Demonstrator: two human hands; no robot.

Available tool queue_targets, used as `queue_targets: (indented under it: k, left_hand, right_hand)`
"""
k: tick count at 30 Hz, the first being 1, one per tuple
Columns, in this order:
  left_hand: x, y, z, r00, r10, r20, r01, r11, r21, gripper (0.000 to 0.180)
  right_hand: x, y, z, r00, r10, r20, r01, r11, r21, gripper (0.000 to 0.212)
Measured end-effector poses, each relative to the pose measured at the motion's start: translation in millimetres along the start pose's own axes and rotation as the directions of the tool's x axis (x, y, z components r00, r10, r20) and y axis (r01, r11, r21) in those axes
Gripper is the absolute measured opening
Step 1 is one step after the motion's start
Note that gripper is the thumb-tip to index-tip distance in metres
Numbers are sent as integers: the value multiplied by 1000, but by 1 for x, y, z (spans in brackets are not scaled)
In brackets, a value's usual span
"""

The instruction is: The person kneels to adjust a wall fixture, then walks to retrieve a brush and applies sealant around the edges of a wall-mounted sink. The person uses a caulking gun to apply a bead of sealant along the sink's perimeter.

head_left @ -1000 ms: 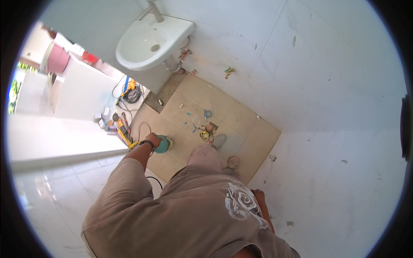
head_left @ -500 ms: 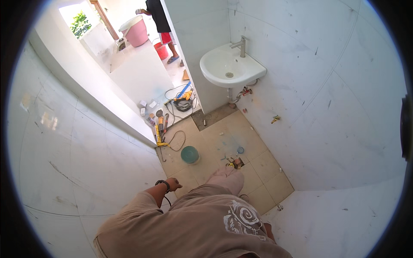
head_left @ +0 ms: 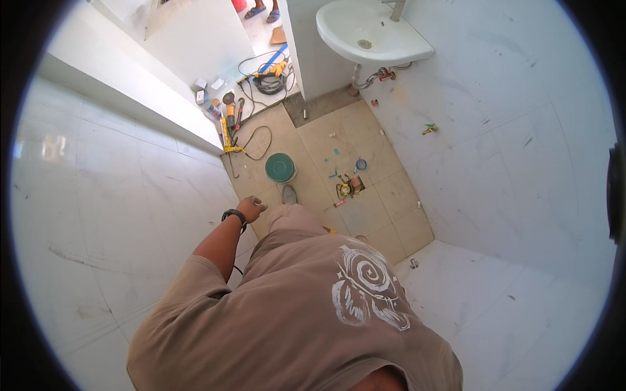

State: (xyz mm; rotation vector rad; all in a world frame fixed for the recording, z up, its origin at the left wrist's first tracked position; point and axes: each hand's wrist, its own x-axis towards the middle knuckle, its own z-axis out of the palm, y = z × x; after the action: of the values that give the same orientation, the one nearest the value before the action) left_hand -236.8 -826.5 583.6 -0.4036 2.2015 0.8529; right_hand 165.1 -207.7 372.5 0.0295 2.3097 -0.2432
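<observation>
My left hand (head_left: 252,209), with a dark band at the wrist, hangs beside my left thigh. Its fingers are loosely bent and apart, and I see nothing held in them. Just beyond it stands a round bucket with a green lid (head_left: 280,168), close to the toe of my grey shoe (head_left: 289,195). My right hand is out of sight behind my body. A small orange thing (head_left: 331,231) peeks out past the edge of my shirt; the rest of it is covered. On the tiles lie a yellow tape measure (head_left: 343,189) and a blue tape roll (head_left: 360,164).
An angle grinder (head_left: 229,111), a yellow caulking gun (head_left: 227,135) and a coiled black cable (head_left: 270,83) lie around the doorway. A white washbasin (head_left: 365,29) hangs on the wall above pipes. A brass tap (head_left: 430,129) juts from the right wall. Another person's sandalled feet (head_left: 264,13) show outside.
The view has tipped further down, so the basin and doorway sit higher. My left hand has come forward nearer the bucket, and my shoe now shows. The other person's upper body has left the view.
</observation>
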Motion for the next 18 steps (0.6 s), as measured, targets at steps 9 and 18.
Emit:
queue_targets:
  k: [9, 18]
  left_hand:
    - [48, -139, -51, 899, -388, 205, 438, 780, -447, 54]
    - [60, -219, -113, 867, -496, 44, 347, 538, -768, 46]
  right_hand:
    - [13, -114, -203, 999, 35, -7, -36, 996, -79, 32]
    - [126, -260, -401, 877, 470, 97, -355, 499, 791, 39]
